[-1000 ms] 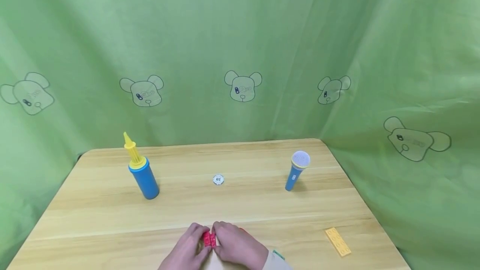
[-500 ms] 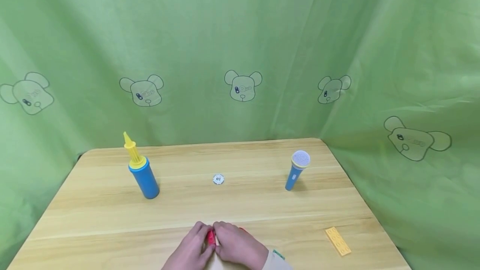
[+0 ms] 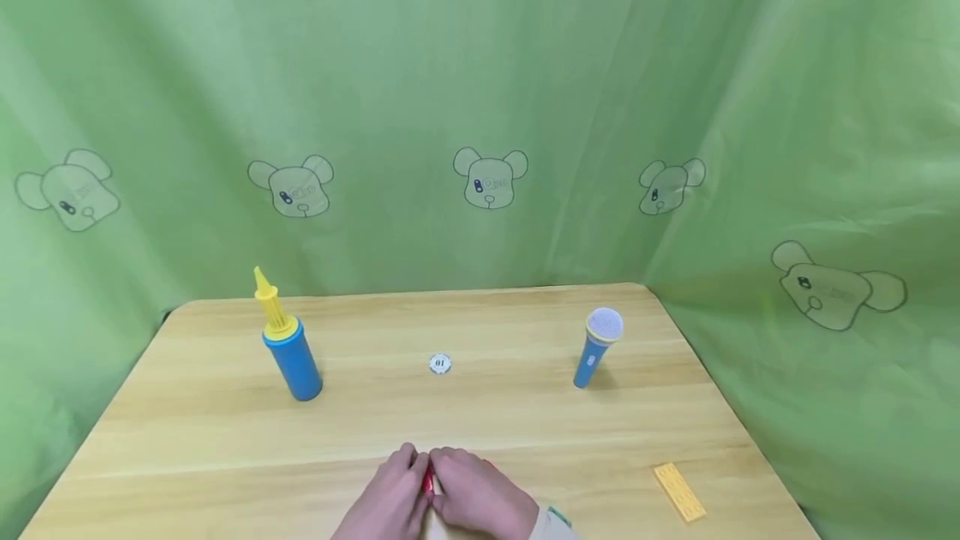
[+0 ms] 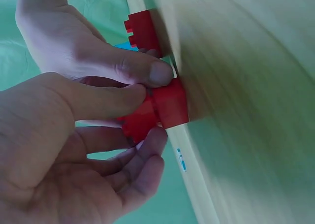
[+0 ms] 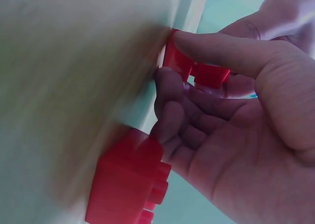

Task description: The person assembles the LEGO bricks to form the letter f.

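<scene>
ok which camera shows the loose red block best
The right wrist view: the loose red block is largest there, studs visible, though cropped below. The left wrist view shows it smaller, its studs side-on; the head view, just a sliver.

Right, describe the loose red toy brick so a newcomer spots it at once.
On the pale wood-grain table, find the person's bare right hand. Beside that hand rests a studded red plastic brick. Unlike the two red bricks gripped nearby, nobody holds this one.
</scene>
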`<action>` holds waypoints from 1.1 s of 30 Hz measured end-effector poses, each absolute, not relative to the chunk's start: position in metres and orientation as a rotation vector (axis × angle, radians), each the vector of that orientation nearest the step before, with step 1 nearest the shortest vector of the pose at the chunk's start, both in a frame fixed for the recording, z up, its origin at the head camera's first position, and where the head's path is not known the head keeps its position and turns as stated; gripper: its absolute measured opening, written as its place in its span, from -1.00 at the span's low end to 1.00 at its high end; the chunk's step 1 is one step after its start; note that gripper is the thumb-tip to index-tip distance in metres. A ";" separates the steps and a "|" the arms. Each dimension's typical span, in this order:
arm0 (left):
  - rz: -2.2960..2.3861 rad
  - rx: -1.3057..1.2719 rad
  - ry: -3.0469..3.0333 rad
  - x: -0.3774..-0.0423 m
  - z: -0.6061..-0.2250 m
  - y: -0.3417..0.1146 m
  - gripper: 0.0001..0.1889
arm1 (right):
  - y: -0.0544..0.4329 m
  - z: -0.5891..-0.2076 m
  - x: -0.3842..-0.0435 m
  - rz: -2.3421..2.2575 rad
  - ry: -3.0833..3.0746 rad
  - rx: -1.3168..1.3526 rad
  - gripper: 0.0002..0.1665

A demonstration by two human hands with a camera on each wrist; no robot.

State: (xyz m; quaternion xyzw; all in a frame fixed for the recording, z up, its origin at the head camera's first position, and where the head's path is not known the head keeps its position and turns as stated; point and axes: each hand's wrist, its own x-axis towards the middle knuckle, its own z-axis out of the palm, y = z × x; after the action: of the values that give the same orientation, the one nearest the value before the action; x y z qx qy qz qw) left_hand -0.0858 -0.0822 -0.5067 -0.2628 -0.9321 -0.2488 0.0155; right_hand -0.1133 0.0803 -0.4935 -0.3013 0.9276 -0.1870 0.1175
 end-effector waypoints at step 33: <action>-0.807 -0.780 -2.920 -0.085 -0.507 -0.085 -0.65 | 0.095 -0.469 -0.114 -0.662 2.688 -0.833 -0.61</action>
State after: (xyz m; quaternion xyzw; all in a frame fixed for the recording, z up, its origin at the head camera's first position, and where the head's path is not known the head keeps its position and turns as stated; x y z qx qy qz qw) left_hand -0.0850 -0.0855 -0.5073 -0.2493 -0.9334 -0.2579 0.0069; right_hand -0.1142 0.0953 -0.4691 -0.2860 0.9224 -0.2273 0.1250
